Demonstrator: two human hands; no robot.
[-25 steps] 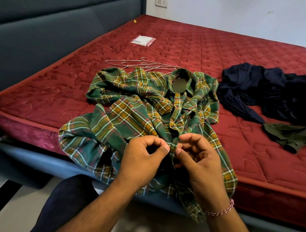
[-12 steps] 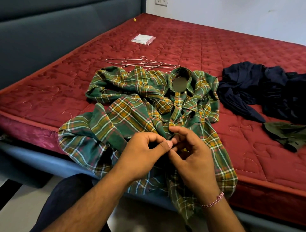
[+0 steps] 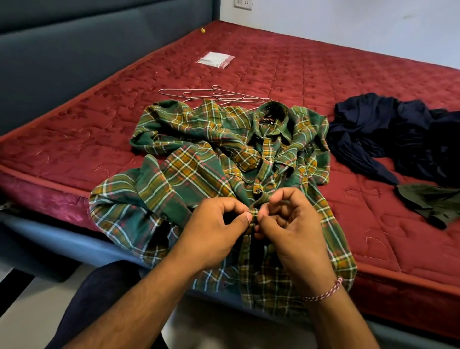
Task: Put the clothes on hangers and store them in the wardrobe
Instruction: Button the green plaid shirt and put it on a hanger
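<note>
A red quilted mattress point(image 3: 311, 82) lies on a bed with a grey-blue padded headboard point(image 3: 74, 49) along its left side. A small clear plastic packet point(image 3: 216, 59) rests on the mattress toward the far end, and a tiny yellow object point(image 3: 203, 30) sits near the headboard. A wall socket point(image 3: 243, 3) shows on the white wall point(image 3: 348, 30).
</note>
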